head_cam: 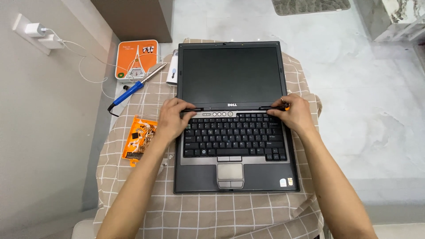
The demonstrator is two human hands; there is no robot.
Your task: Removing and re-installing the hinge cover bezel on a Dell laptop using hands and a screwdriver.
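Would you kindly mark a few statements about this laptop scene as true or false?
1. The laptop lies open with a dark screen. True.
2. The left hand holds the blue-handled tool. False: the tool lies on the checked cloth, untouched.
3. The right hand rests at the hinge strip's right end. True.
4. The orange packet sits right of the laptop. False: it is on the left.

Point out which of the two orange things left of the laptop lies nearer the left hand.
The clear orange-edged screwdriver-bit case, lying on the checked cloth just beside the left hand. The other, an orange-and-white box, sits farther back beyond the blue-handled soldering iron.
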